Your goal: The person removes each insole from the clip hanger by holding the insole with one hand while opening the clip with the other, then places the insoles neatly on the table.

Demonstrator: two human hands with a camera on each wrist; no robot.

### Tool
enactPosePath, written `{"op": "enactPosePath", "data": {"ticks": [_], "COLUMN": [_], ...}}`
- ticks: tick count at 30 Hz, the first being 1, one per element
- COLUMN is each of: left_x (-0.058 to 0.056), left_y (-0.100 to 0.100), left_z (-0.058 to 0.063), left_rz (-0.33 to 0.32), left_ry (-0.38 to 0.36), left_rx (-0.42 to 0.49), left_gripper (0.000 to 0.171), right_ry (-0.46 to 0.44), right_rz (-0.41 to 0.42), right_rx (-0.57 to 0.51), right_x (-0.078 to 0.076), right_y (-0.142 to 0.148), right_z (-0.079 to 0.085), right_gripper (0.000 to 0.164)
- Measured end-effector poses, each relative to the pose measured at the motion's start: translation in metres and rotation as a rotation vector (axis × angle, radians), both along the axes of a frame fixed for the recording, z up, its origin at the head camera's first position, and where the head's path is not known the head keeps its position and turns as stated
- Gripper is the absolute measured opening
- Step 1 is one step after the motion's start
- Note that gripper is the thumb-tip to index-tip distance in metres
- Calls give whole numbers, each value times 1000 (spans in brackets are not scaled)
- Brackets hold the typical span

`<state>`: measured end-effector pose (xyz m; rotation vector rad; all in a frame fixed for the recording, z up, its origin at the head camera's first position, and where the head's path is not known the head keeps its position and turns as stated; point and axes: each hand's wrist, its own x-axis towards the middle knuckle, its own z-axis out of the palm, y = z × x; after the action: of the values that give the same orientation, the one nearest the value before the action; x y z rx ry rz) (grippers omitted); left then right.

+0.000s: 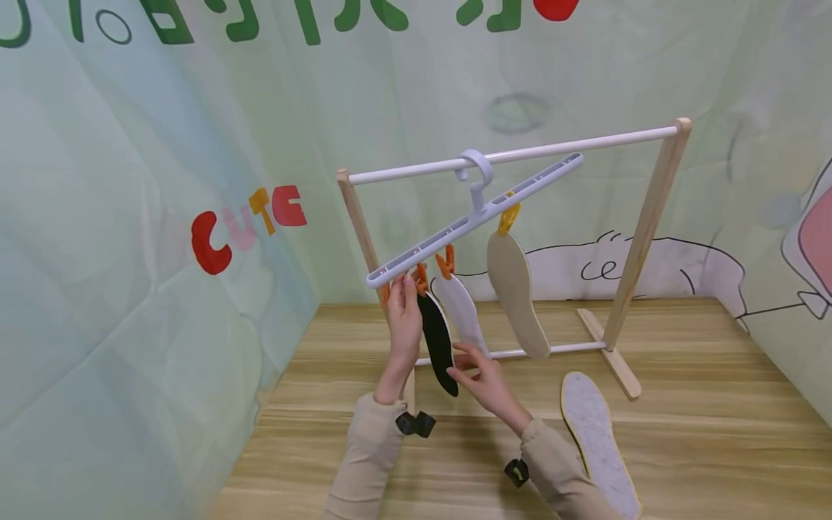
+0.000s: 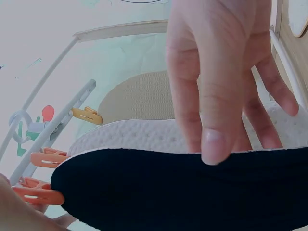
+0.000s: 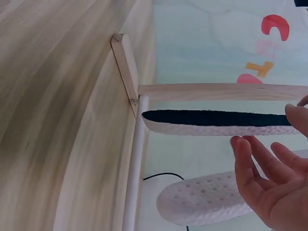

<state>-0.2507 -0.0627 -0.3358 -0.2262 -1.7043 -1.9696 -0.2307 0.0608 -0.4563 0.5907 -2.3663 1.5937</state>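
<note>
A pale lilac hanger (image 1: 477, 215) hooks over the white rail and tilts, its left end low. Several insoles hang from it: a black one (image 1: 437, 339) at the left, a white one (image 1: 463, 307) beside it and a beige one (image 1: 510, 282) on a yellow clip (image 1: 509, 217). My left hand (image 1: 404, 321) is under the hanger's low end, pinching the orange clip (image 2: 41, 191) at the black insole's top. My right hand (image 1: 484, 383) is at the black insole's lower edge, fingers loosely spread, thumb (image 2: 216, 144) overlapping the black face.
A wooden rack (image 1: 643, 238) with a white top rail (image 1: 578, 146) and a lower bar stands on the wood-grain table (image 1: 312, 433). A grey insole with a yellow edge (image 1: 594, 433) lies to the right. A printed cloth (image 1: 162, 347) lines the back and sides.
</note>
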Motion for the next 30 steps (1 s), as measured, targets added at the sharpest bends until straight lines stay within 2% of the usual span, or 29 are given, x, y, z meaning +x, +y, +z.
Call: {"op": "enactPosePath", "data": {"ticks": [3,10,13,18,23,30], "left_x": [0,-2,-3,-4,-5,-5], "left_y": [1,1,1,1,0,-2], "left_z": [0,0,0,0,0,2], "left_rz": [3,-27,-8,9,-11,-33], "left_ry": [8,18,22,14,-12,-35], "left_rx": [-3,31,18,-15,-11,31], "left_gripper": [36,36,36,36,35,35], "right_ry": [25,225,228,138,85,132], "right_rz": [-11,24,9,-57,-62,-85], "right_rx": [-11,-54,-46,15,27,48], "right_x": [-2,-3,-1,4,7,13], "right_y": [-1,0,-1,-4,-5,-6], "right_z": [-4,-10,-9,-3,-2,-1], "right_gripper": [39,36,32,30,30,29]}}
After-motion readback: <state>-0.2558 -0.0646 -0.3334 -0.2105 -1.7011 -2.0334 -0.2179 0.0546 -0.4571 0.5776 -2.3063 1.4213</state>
